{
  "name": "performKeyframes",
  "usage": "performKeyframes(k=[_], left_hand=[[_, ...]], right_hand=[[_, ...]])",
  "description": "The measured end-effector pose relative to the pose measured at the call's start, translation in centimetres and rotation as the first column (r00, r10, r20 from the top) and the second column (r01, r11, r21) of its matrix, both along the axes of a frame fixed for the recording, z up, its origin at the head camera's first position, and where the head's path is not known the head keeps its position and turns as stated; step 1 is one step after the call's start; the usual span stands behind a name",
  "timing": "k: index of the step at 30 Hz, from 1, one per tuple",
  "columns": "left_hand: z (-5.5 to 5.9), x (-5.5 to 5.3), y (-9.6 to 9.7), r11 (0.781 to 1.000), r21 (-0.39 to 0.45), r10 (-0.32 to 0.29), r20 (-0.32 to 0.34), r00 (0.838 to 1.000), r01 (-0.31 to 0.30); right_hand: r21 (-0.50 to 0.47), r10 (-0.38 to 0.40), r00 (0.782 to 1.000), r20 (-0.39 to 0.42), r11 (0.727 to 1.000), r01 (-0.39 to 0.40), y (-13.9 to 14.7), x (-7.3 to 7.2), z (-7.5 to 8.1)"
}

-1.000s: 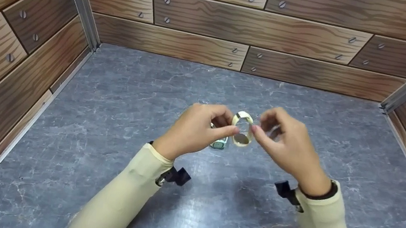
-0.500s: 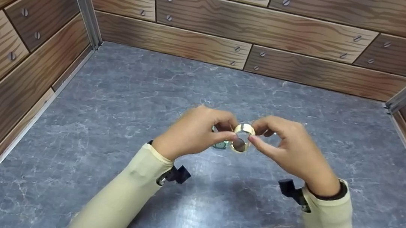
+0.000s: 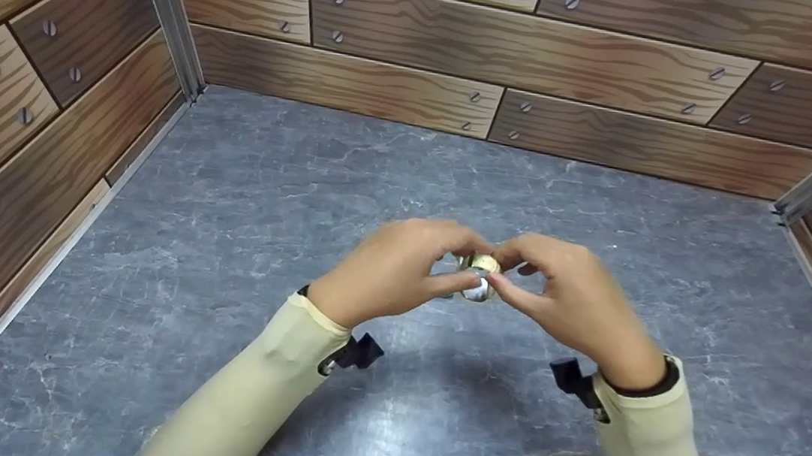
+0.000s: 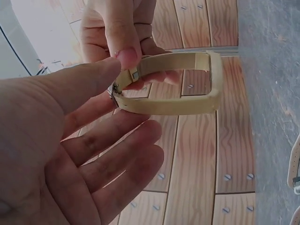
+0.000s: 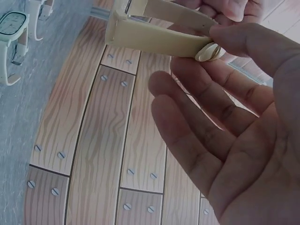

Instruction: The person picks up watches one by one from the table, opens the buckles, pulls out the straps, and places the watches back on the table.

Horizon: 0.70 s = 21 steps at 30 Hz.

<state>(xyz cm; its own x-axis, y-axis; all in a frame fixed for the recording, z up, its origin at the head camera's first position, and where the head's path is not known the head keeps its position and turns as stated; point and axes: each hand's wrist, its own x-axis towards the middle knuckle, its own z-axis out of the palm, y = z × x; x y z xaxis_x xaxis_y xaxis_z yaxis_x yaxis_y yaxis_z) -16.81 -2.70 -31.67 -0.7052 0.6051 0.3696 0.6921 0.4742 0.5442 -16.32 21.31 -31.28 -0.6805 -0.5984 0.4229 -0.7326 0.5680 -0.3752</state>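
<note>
A cream wristwatch (image 3: 483,263) is held above the table between both hands, its strap closed in a loop. In the left wrist view the watch's strap (image 4: 168,106) runs to a squarish case, with the buckle end at my fingers. My left hand (image 3: 402,267) pinches the strap near the buckle between thumb and fingers. My right hand (image 3: 571,294) pinches the same end from the other side, thumb on the strap (image 5: 154,40). The lower fingers of both hands extend away from the watch. The watch's dial is turned from view.
On the table (image 3: 269,168) lies a pale watch with a greenish dial (image 5: 13,26), and beside it part of another pale strap (image 5: 40,16). The hands mostly cover them in the head view. Wood-patterned walls (image 3: 411,32) enclose the table.
The right hand's fingers have come in from the right onto the strap, and the hands now meet. The watch has tipped and sits a little lower in the view, its loop looking smaller.
</note>
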Motion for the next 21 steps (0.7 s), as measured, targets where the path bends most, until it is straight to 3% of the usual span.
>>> performKeyframes(k=[8,21], left_hand=[[-0.32,-0.13,0.16,1.0,0.001,0.014,-0.013,1.0,-0.014],[-0.25,-0.09,0.17,1.0,0.011,0.028,-0.04,0.999,-0.028]], right_hand=[[0.01,0.016,1.0,0.015,1.0,-0.016,-0.26,-0.08,-0.25],[-0.004,0.02,0.999,-0.029,1.0,-0.021,-0.33,-0.08,-0.32]])
